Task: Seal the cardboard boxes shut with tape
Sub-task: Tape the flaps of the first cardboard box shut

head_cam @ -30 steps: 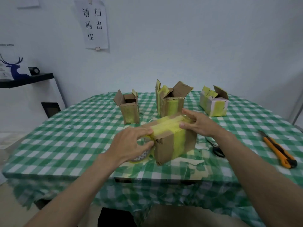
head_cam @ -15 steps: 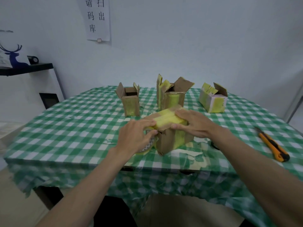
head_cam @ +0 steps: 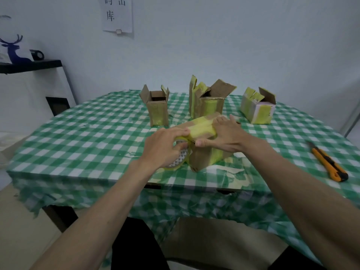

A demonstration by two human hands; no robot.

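The closed cardboard box (head_cam: pixel 204 152) stands near the middle of the worktop's front edge, yellow tape (head_cam: pixel 201 126) running over its top and down its side. The right hand (head_cam: pixel 224 135) lies over the box top, fingers fairly straight and pressing the tape, thumb against the near face. The left hand (head_cam: pixel 165 147) curls round the tape roll (head_cam: pixel 178 159), held touching the box's left side. Toward the far edge stand three open boxes: a small one (head_cam: pixel 156 108) left, a taller one (head_cam: pixel 209 100) at centre, a yellow-taped one (head_cam: pixel 257 108) toward the right. An orange utility knife (head_cam: pixel 329 162) lies near the right edge of the green checked worktop (head_cam: pixel 87 137).
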